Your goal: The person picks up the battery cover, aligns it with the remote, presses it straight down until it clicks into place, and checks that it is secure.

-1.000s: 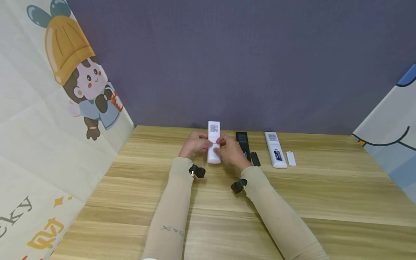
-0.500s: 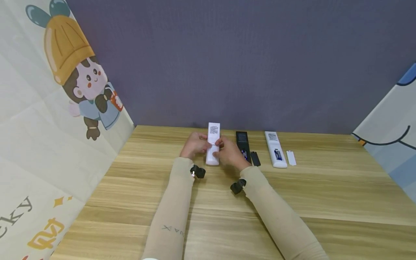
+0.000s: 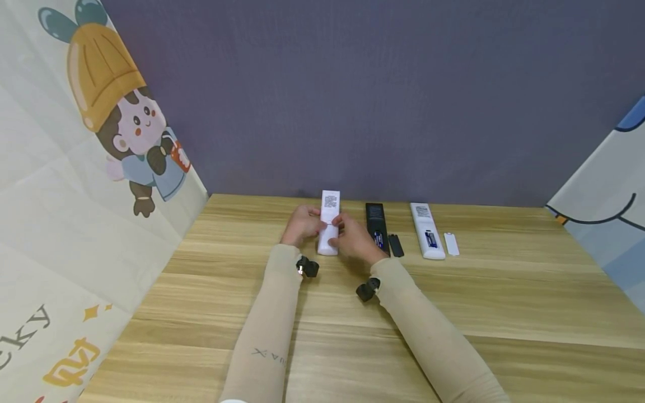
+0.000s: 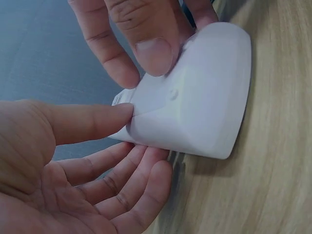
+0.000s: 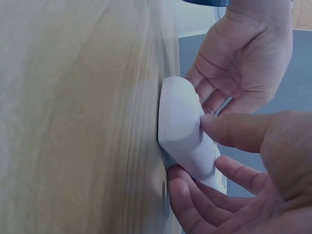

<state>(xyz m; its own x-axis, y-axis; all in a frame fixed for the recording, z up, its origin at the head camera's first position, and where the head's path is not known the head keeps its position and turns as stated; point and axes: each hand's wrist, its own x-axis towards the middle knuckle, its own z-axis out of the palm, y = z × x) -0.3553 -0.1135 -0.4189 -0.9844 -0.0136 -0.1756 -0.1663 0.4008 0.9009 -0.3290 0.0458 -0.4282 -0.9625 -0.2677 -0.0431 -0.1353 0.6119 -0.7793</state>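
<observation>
A white remote control (image 3: 330,208) lies back side up between both hands, its printed label at the far end. My left hand (image 3: 302,225) grips its left edge, with the thumb on the back face and the fingers curled along the side and below, as the left wrist view shows. From the other side, my right hand (image 3: 355,238) holds the remote; its thumb presses on the back near the rounded end (image 5: 183,112), and several fingers reach under the edge. A thin seam crosses the back near the left thumb (image 4: 92,122).
Right of the hands lies a black remote control (image 3: 375,215) with a blue battery in its open compartment, beside a black battery cover (image 3: 396,245). Further right lies another white remote control (image 3: 423,221), also with a battery showing, next to a white battery cover (image 3: 451,244). A dark partition (image 3: 378,101) stands behind.
The held remote has shifted slightly left, and both hands have moved along with it. The right thumb has slid a little toward the rounded end. The other remotes and covers stay put.
</observation>
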